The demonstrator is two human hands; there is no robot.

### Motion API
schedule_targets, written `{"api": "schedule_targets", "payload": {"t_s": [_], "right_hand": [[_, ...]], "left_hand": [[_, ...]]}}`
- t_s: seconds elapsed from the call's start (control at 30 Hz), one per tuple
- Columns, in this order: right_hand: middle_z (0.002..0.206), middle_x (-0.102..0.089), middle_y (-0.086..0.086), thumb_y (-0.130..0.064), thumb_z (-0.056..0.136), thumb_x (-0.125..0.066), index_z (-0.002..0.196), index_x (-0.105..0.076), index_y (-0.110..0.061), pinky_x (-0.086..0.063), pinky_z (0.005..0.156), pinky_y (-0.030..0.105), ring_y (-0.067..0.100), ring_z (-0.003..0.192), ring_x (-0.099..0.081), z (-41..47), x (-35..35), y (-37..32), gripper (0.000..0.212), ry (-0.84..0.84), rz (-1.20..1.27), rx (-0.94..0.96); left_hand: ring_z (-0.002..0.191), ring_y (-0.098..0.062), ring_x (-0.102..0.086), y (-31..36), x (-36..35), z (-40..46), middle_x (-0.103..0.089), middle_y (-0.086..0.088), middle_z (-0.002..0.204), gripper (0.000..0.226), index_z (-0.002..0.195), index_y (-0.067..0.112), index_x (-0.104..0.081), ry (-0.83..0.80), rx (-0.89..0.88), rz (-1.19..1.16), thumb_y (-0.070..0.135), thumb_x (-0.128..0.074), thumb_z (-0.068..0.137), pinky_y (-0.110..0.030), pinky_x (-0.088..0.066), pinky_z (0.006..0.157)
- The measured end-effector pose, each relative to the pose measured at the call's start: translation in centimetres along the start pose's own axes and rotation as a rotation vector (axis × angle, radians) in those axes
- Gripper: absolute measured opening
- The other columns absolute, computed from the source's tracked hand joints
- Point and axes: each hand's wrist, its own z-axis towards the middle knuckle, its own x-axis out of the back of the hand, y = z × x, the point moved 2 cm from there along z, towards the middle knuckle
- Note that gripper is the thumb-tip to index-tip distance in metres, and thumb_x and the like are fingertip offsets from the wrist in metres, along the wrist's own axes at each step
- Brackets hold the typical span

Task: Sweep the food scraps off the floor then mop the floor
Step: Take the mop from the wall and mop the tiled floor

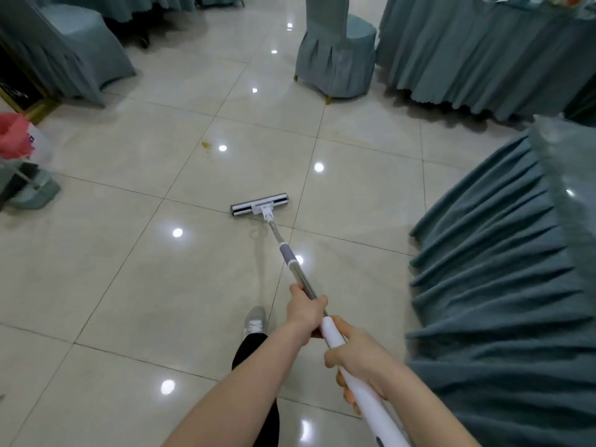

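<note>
Head view: I am seeing both hands gripping the mop (292, 262) handle, left hand (303, 309) farther along, right hand (356, 351) nearer. The mop head is lying flat on the floor (129, 269), with a yellow stain (206, 145) beyond it to the left.

2 bare forearms enter from the bottom of the frame, with no sleeves, watch or rings showing on them. the left hand (304, 312) and the right hand (356, 353) are ungloved. below them, lower centre, 1 leg in black trousers (248, 353) ends in a grey sneaker (254, 321) with white laces. the other leg is hidden.
</note>
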Motion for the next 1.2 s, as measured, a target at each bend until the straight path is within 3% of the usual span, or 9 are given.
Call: {"api": "schedule_targets", "payload": {"t_s": [0.07, 0.13, 0.3, 0.47, 0.67, 0.8, 0.9, 1.2], "right_hand": [[0.068, -0.05, 0.012, 0.0, 0.082, -0.048, 0.111, -0.053, -0.045, -0.048, 0.042, 0.029, 0.02, 0.038, -0.046, 3.0, 0.7, -4.6, 0.054, 0.002, -0.024, 0.007], [0.066, -0.049, 0.012, 0.0, 0.082, -0.048, 0.115, -0.054, -0.041, -0.048, 0.041, 0.028, 0.02, 0.036, -0.046, 6.2, 1.6, -10.1, 0.053, 0.003, -0.055, 0.016], [0.061, -0.048, 0.011, 0.0, 0.083, -0.047, 0.115, -0.056, -0.036, -0.045, 0.04, 0.024, 0.018, 0.032, -0.044, 14.7, 3.8, -26.6, 0.049, 0.002, -0.062, 0.037], [0.066, -0.05, 0.011, 0.003, 0.084, -0.046, 0.115, -0.057, -0.032, -0.043, 0.037, 0.022, 0.016, 0.03, -0.044, 24.5, 4.2, -41.8, 0.048, 0.005, -0.049, 0.066], [0.067, -0.05, 0.012, 0.004, 0.082, -0.046, 0.115, -0.055, -0.027, -0.046, 0.039, 0.025, 0.019, 0.032, -0.046, 36.0, 2.9, -55.2, 0.045, 0.011, -0.056, 0.085], [0.07, -0.051, 0.01, 0.006, 0.081, -0.047, 0.111, -0.057, -0.02, -0.047, 0.041, 0.026, 0.021, 0.039, -0.047, 40.7, 0.8, -58.9, 0.041, 0.011, -0.044, 0.101], [0.074, -0.052, 0.009, 0.006, 0.081, -0.047, 0.112, -0.055, -0.018, -0.049, 0.042, 0.027, 0.021, 0.042, -0.049, 42.5, -1.0, -59.5, 0.04, -0.006, -0.039, 0.116], [0.07, -0.05, 0.011, 0.005, 0.082, -0.046, 0.114, -0.055, -0.023, -0.05, 0.044, 0.027, 0.021, 0.042, -0.048, 36.3, -1.7, -53.3, 0.043, -0.076, -0.127, 0.079]], "left_hand": [[0.091, -0.028, -0.063, 3.7, 1.7, 4.0, -0.059, -0.008, 0.102, 0.035, 0.111, 0.025, -0.03, 0.003, -0.017, 0.015, 0.019, -0.056, 0.088, -0.038, -0.057, 0.071], [0.094, -0.028, -0.063, 7.9, 3.8, 8.5, -0.059, -0.009, 0.106, 0.037, 0.11, 0.024, -0.03, 0.015, -0.029, 0.014, 0.02, -0.058, 0.087, -0.04, -0.057, 0.076], [0.093, -0.029, -0.063, 20.3, 9.5, 20.9, -0.059, -0.009, 0.106, 0.036, 0.108, 0.023, -0.034, 0.04, -0.04, -0.013, 0.022, -0.061, 0.085, -0.038, -0.056, 0.07], [0.093, -0.029, -0.065, 30.8, 16.5, 33.7, -0.062, -0.009, 0.107, 0.04, 0.112, 0.026, -0.037, 0.043, -0.015, -0.051, 0.024, -0.062, 0.082, -0.048, -0.058, 0.082], [0.094, -0.027, -0.066, 39.4, 24.3, 46.3, -0.063, -0.009, 0.113, 0.056, 0.131, 0.027, -0.041, 0.076, -0.045, -0.158, 0.024, -0.064, 0.08, -0.037, -0.058, 0.071], [0.095, -0.026, -0.066, 41.0, 28.0, 50.5, -0.064, -0.008, 0.115, 0.061, 0.138, 0.03, -0.04, 0.099, -0.052, -0.158, 0.027, -0.064, 0.081, -0.037, -0.057, 0.072], [0.099, -0.027, -0.066, 40.7, 30.0, 51.8, -0.065, -0.008, 0.115, 0.062, 0.139, 0.032, -0.043, 0.122, -0.063, -0.137, 0.027, -0.063, 0.081, -0.042, -0.058, 0.082], [0.103, -0.026, -0.063, 35.6, 28.1, 44.4, -0.06, -0.006, 0.126, 0.069, 0.146, 0.032, -0.035, 0.118, -0.043, -0.11, 0.029, -0.059, 0.081, -0.043, -0.056, 0.09]]}}
